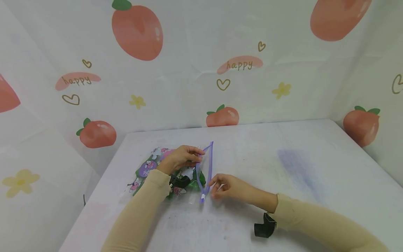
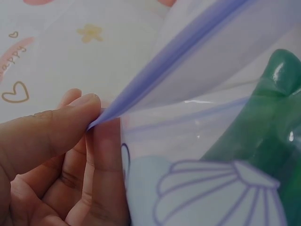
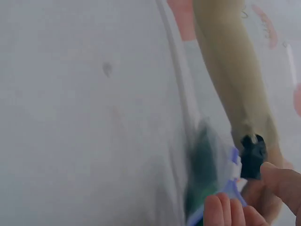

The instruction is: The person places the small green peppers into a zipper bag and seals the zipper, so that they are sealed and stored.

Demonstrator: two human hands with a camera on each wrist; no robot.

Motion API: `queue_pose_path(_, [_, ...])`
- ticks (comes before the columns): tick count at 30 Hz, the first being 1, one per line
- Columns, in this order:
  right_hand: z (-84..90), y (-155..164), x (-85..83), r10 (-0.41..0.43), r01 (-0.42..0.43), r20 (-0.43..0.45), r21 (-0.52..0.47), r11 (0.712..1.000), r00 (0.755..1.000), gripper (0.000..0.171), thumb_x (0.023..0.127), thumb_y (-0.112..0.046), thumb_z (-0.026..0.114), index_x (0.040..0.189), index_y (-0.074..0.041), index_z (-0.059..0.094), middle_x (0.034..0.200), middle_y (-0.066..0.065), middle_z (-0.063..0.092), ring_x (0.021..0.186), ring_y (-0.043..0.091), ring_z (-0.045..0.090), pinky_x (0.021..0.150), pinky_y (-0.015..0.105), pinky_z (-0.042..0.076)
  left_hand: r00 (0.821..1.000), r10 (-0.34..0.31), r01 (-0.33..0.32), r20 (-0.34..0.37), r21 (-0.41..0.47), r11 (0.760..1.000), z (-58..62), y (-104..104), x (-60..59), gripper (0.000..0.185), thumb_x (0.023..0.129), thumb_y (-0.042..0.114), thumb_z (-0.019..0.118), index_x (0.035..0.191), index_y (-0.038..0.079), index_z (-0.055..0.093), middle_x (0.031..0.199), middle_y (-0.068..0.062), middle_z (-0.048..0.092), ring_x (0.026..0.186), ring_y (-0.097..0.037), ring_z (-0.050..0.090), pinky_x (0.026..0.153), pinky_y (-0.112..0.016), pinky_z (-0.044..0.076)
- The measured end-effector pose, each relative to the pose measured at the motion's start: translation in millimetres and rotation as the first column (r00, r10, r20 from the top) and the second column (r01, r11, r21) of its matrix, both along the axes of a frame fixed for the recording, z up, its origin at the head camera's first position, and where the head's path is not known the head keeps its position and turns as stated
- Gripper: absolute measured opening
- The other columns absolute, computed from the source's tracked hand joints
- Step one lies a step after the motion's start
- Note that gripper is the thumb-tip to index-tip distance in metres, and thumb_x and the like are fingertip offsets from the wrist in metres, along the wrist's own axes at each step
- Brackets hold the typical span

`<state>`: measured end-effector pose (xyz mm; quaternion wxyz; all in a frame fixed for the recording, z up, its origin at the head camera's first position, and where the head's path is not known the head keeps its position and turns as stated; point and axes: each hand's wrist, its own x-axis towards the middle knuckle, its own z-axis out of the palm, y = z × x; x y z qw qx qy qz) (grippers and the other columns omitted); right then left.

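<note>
A clear zip bag (image 1: 148,171) with printed cartoon figures lies on the table, its mouth facing right. Purple strips (image 1: 211,157) edge the mouth and stand apart, with a white slider (image 1: 203,196) at the near end. Glossy green contents (image 2: 277,108) show through the plastic; their kind is unclear. My left hand (image 1: 181,159) reaches over the bag and pinches the purple rim between thumb and fingers, plain in the left wrist view. My right hand (image 1: 228,187) hovers beside the mouth near the slider, fingers loosely bent, thumb apart, with nothing seen between them.
The white table (image 1: 258,147) extends to the right of the bag, with a bluish smudge (image 1: 296,168) on it. A fruit-printed cloth (image 1: 189,91) hangs behind and at the sides. Each wrist wears a black camera mount, such as the right one (image 1: 264,229).
</note>
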<state>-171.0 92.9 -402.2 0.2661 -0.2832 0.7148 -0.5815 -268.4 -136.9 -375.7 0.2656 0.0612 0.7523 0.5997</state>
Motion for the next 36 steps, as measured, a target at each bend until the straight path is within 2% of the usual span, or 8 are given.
queue_pose_path(7, [-15.7,-8,15.0,0.021,-0.017,0.208,-0.023,1.0,0.978,0.036,0.088,-0.001,0.065,0.117,0.013,0.051,0.089,0.004,0.066,0.076,0.011,0.065,0.074,0.028,0.056,1.0,0.005,-0.005,0.004,0.012,1.0,1.5,1,1.0,0.039,0.09,-0.002,0.064,0.126,-0.012,0.055,0.082,0.003,0.057,0.076,-0.009,0.058,0.071,-0.023,0.052])
queue_pose_path(14, [-17.4,-23,21.9,-0.061,0.151,0.542,-0.124,0.981,0.838,0.034,0.094,-0.008,0.061,0.119,0.009,0.045,0.096,0.009,0.066,0.087,0.016,0.066,0.087,0.037,0.055,1.0,0.011,-0.011,0.002,0.016,1.0,1.4,0,1.2,0.035,0.089,-0.002,0.064,0.123,-0.011,0.058,0.082,0.003,0.058,0.076,-0.009,0.058,0.072,-0.023,0.053])
queue_pose_path(18, [-17.6,-30,24.4,-0.102,0.232,0.597,-0.146,0.962,0.796,0.024,0.096,-0.01,0.057,0.112,0.005,0.048,0.094,0.01,0.064,0.085,0.015,0.066,0.085,0.032,0.055,1.0,0.005,-0.005,0.006,0.028,1.0,1.0,0,1.6,0.037,0.089,-0.002,0.065,0.124,-0.01,0.058,0.084,0.003,0.059,0.077,-0.009,0.058,0.073,-0.024,0.053])
queue_pose_path(22, [-20.9,-33,25.5,-0.119,0.274,0.611,-0.167,0.947,0.783,0.02,0.094,-0.004,0.056,0.109,0.004,0.046,0.089,0.01,0.061,0.082,0.014,0.065,0.082,0.03,0.056,1.0,-0.016,0.016,0.004,0.01,1.0,2.9,1,3.4,0.038,0.089,0.0,0.065,0.125,-0.011,0.056,0.096,-0.002,0.063,0.081,-0.01,0.06,0.08,-0.027,0.054])
queue_pose_path(25, [-22.4,-34,25.6,-0.127,0.288,0.609,-0.175,0.941,0.783,0.023,0.092,0.001,0.055,0.111,0.004,0.042,0.09,0.011,0.059,0.081,0.015,0.065,0.082,0.03,0.056,0.996,-0.064,0.057,-0.068,-0.099,0.993,7.3,2,6.7,0.034,0.091,0.004,0.064,0.122,-0.01,0.059,0.105,-0.009,0.064,0.083,-0.012,0.061,0.082,-0.032,0.055])
queue_pose_path(27, [-22.5,-33,25.3,-0.133,0.289,0.599,-0.173,0.941,0.79,0.027,0.091,0.003,0.055,0.114,0.004,0.04,0.09,0.011,0.059,0.081,0.015,0.065,0.081,0.03,0.056,0.982,-0.11,0.074,-0.153,-0.222,0.972,13.5,2,11.5,0.028,0.092,0.008,0.063,0.117,-0.006,0.062,0.106,-0.011,0.066,0.084,-0.014,0.063,0.081,-0.032,0.056])
queue_pose_path(31, [-21.3,-29,23.3,-0.15,0.289,0.561,-0.169,0.942,0.814,0.037,0.09,0.004,0.055,0.121,0.006,0.035,0.089,0.009,0.061,0.079,0.015,0.066,0.08,0.031,0.057,0.919,-0.206,0.023,-0.337,-0.475,0.879,38.1,6,30.1,0.021,0.093,0.017,0.064,0.109,0.004,0.067,0.103,-0.008,0.069,0.085,-0.019,0.065,0.073,-0.031,0.055])
queue_pose_path(36, [-20.1,-23,16.6,-0.161,0.283,0.529,-0.159,0.946,0.833,0.046,0.091,0.003,0.056,0.129,0.008,0.03,0.086,0.006,0.061,0.078,0.014,0.066,0.076,0.029,0.057,0.851,-0.269,-0.038,-0.451,-0.563,0.825,71.4,8,63.3,0.019,0.093,0.025,0.065,0.108,0.014,0.068,0.1,0.002,0.069,0.092,-0.016,0.064,0.075,-0.032,0.052])
